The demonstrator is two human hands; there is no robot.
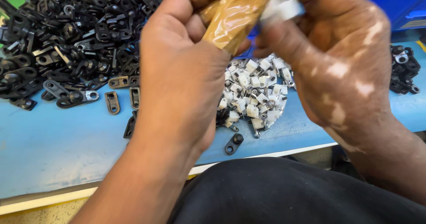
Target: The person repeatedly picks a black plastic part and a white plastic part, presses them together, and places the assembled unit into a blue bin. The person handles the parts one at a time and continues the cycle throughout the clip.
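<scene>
Close to the camera, a dark-clothed lap fills the bottom edge, and just above it runs the pale front edge of the blue worktable. Over that edge the left hand and right hand meet, raised above the table. A left finger wrapped in tan tape slants with its long axis from lower left to upper right, its tip meeting a small white part. The right hand's fingers are closed together on that white part; it is blurred, so its own direction cannot be told. The left hand's remaining fingers are curled inward, and whether they grip anything cannot be told. Beneath the hands lies a heap of white clip pieces, with a single black bracket near the table's front edge. To the left of the hands a broad stretch of blue surface lies bare. Farther back on the left spreads a large pile of black metal brackets; a smaller black cluster sits at the far right, and a blue bin stands behind.
</scene>
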